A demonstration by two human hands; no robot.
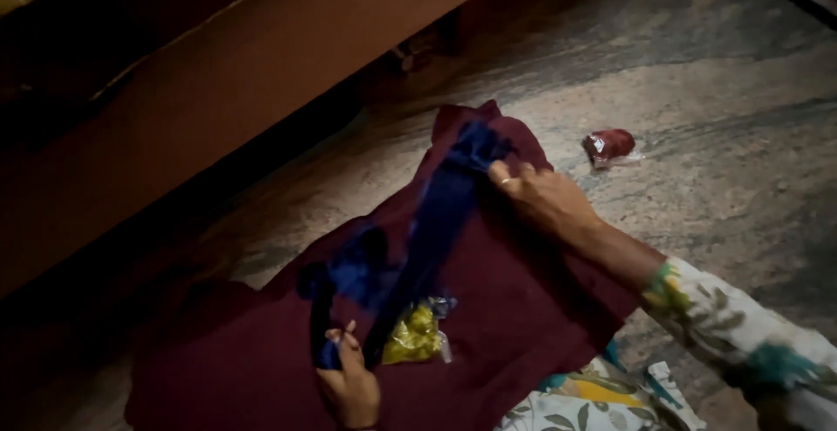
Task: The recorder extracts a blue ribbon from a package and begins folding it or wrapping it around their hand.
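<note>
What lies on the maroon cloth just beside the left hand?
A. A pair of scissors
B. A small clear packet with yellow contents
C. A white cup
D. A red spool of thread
B: the small clear packet with yellow contents rests on the maroon cloth right beside the left hand.

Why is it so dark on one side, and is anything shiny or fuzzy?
Head view: dim overall, the brown wooden furniture at upper left sinking into deep shadow; light falls on the grey stone floor at right; the small clear packet of yellow bits and the red wrapped packet glint; the left hand and right hand on the blue strip over maroon cloth look soft.
</note>
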